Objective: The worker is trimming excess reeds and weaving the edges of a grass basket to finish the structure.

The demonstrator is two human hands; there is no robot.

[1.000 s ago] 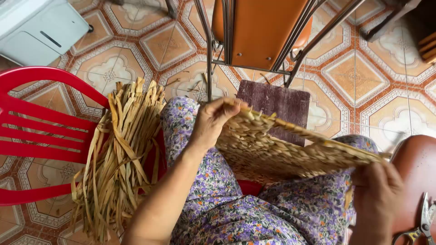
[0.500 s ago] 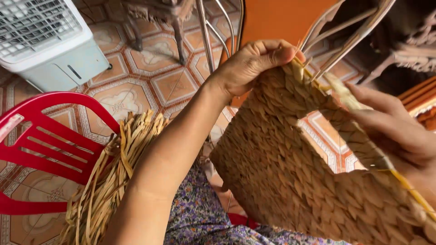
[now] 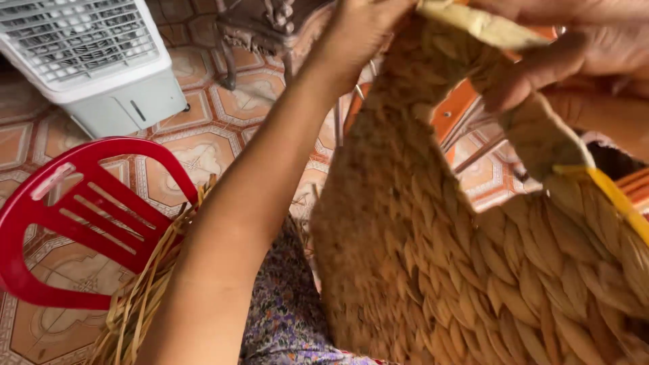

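A large woven mat of dried plant strips (image 3: 460,270) is held up close in front of me and fills the right half of the view. My left hand (image 3: 362,30) grips its top edge at the upper middle, the forearm running down to the lower left. My right hand (image 3: 561,47) holds the mat's upper right edge together with a pale flat strip (image 3: 483,23). A yellow strip (image 3: 618,199) runs along the mat's right side.
A red plastic chair (image 3: 81,216) stands at the left with a bundle of dried strips (image 3: 142,304) lying on it. A white fan unit (image 3: 94,61) stands at the upper left on the patterned tile floor (image 3: 203,149). Orange chair parts show behind the mat.
Both hands have lifted the mat from my lap up in front of the camera. The view has tilted up, and the fan unit has come further into view.
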